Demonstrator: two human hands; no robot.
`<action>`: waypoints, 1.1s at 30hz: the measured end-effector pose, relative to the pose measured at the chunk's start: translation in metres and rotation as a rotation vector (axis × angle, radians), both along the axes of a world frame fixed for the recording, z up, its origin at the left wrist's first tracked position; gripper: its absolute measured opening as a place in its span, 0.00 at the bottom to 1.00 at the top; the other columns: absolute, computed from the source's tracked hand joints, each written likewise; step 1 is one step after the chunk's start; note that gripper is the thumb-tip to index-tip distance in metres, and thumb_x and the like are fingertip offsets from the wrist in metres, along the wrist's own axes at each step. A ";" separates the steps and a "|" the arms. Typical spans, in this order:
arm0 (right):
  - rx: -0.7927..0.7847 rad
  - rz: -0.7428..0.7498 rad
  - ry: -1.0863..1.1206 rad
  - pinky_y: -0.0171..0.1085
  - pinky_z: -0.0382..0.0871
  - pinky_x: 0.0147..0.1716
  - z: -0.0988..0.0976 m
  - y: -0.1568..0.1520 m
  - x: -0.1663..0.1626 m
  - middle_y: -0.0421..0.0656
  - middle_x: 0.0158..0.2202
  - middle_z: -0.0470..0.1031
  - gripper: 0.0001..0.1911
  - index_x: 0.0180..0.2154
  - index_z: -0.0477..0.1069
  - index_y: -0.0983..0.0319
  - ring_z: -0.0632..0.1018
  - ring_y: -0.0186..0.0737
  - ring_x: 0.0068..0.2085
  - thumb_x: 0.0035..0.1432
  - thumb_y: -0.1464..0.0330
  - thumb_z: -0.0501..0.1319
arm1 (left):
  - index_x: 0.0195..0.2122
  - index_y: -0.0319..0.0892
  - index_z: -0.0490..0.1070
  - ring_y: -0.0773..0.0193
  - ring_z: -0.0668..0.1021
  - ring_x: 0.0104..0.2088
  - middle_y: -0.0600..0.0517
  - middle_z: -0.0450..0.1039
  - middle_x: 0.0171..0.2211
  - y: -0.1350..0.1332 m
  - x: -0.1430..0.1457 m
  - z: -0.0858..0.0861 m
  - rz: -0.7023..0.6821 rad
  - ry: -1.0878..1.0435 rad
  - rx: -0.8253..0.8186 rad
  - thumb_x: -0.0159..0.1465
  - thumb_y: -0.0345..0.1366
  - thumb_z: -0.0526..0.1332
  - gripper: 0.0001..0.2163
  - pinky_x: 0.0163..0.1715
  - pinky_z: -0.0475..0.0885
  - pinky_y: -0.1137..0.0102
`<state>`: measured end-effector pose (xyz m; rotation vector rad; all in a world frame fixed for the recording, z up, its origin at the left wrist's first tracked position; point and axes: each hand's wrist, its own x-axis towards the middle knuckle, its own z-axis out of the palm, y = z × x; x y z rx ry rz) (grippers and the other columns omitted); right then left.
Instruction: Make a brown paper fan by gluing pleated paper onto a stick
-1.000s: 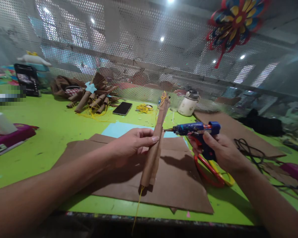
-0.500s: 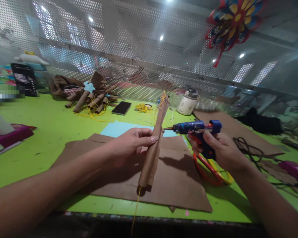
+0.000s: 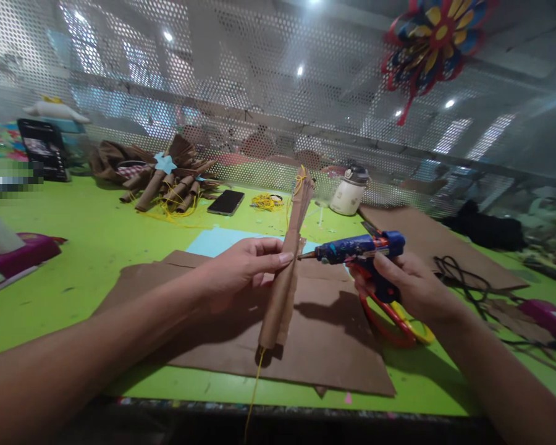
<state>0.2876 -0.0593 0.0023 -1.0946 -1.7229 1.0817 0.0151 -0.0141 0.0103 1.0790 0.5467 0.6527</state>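
Observation:
Between the thumb and fingers of my left hand (image 3: 252, 264) is a brown paper roll (image 3: 273, 315), tilted with its far end raised. Yellow string is tied at its far end, and a yellow string (image 3: 254, 389) hangs from its near end. My right hand (image 3: 410, 281) grips a blue hot glue gun (image 3: 352, 249). The gun's nozzle points left and meets the loose flap edge of the roll, close to my left thumb. Below both hands lies a brown paper sheet (image 3: 324, 346), partly over a light blue sheet (image 3: 213, 240).
Scissors with red and yellow handles (image 3: 389, 327) lie under the glue gun. Behind are a bundle of brown rolls (image 3: 151, 188), a phone (image 3: 227, 202), yellow string (image 3: 266, 201) and a white jar (image 3: 349, 194). Black cable (image 3: 458, 272) loops at right.
The glue gun has moved down and slightly left along the roll's edge, its nozzle now lower and nearer my left thumb. My left hand stays nearly still with the roll.

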 end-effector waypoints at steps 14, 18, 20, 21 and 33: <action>0.069 -0.080 0.081 0.37 0.68 0.27 0.000 0.005 -0.006 0.43 0.25 0.69 0.18 0.32 0.72 0.61 0.71 0.38 0.27 0.62 0.55 0.54 | 0.40 0.39 0.74 0.60 0.77 0.34 0.44 0.75 0.36 -0.001 -0.001 -0.001 -0.016 -0.017 -0.007 0.60 0.32 0.62 0.08 0.38 0.72 0.63; 0.092 -0.079 0.134 0.37 0.67 0.26 0.000 0.004 -0.006 0.43 0.25 0.68 0.17 0.31 0.71 0.62 0.70 0.37 0.26 0.62 0.56 0.54 | 0.42 0.37 0.72 0.61 0.77 0.34 0.44 0.75 0.36 0.000 -0.001 0.001 -0.028 -0.022 0.006 0.60 0.31 0.62 0.09 0.38 0.72 0.64; 0.098 -0.078 0.170 0.38 0.66 0.26 0.000 0.003 -0.007 0.44 0.26 0.69 0.15 0.34 0.71 0.61 0.69 0.38 0.26 0.63 0.57 0.55 | 0.42 0.37 0.72 0.62 0.77 0.33 0.45 0.74 0.36 -0.001 -0.001 0.001 -0.029 -0.029 0.001 0.60 0.30 0.62 0.09 0.37 0.72 0.64; 0.099 -0.080 0.190 0.38 0.66 0.25 0.001 0.003 -0.007 0.44 0.27 0.69 0.15 0.36 0.71 0.61 0.69 0.38 0.26 0.63 0.57 0.55 | 0.42 0.37 0.72 0.62 0.76 0.33 0.45 0.74 0.35 -0.001 -0.001 0.001 -0.027 -0.032 -0.003 0.60 0.30 0.62 0.09 0.37 0.72 0.64; 0.089 -0.080 0.167 0.37 0.65 0.26 -0.001 0.004 -0.006 0.42 0.25 0.68 0.14 0.36 0.71 0.61 0.69 0.37 0.26 0.63 0.58 0.55 | 0.42 0.38 0.72 0.64 0.77 0.32 0.46 0.75 0.36 -0.002 -0.002 0.004 -0.007 -0.025 0.009 0.61 0.31 0.61 0.08 0.37 0.71 0.67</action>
